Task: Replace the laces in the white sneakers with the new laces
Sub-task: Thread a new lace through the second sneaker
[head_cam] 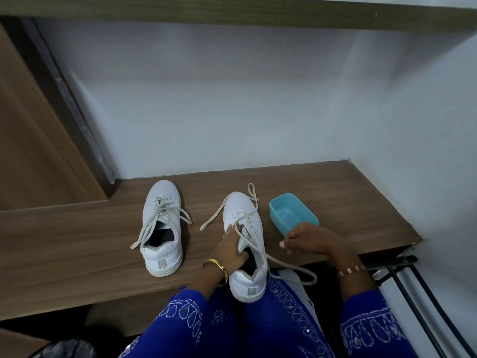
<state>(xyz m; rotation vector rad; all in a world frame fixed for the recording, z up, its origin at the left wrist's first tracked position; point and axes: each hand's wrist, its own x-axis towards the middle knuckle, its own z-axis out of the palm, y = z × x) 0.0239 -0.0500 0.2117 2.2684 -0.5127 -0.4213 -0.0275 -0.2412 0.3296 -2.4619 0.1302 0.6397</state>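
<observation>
Two white sneakers are stood on the wooden desk (77, 228), toes pointing to 12 o'clock: the left sneaker (162, 228) is laced and untied, well apart at 9 o'clock from the right sneaker (246, 244), whose heel overhangs the desk's near edge. The left hand (231, 248) is laid on the tongue of the right sneaker, fingers fairly straight, with a fingertip touching the crossed lace (245, 223) near the upper eyelets; nothing is seen to be pinched by it. The right hand (307, 240), at 3 o'clock of the shoe, is curled, and whether the trailing lace end is held in it cannot be told. An empty blue container (293, 214) is set just beside the shoe at 2 o'clock. New laces are not seen. Unlacing appears to be the step in hand: the shoe is best pinned down through the tongue while each crossing is loosened from the top eyelets downward, slack being drawn out evenly so that the lace is not jammed.
</observation>
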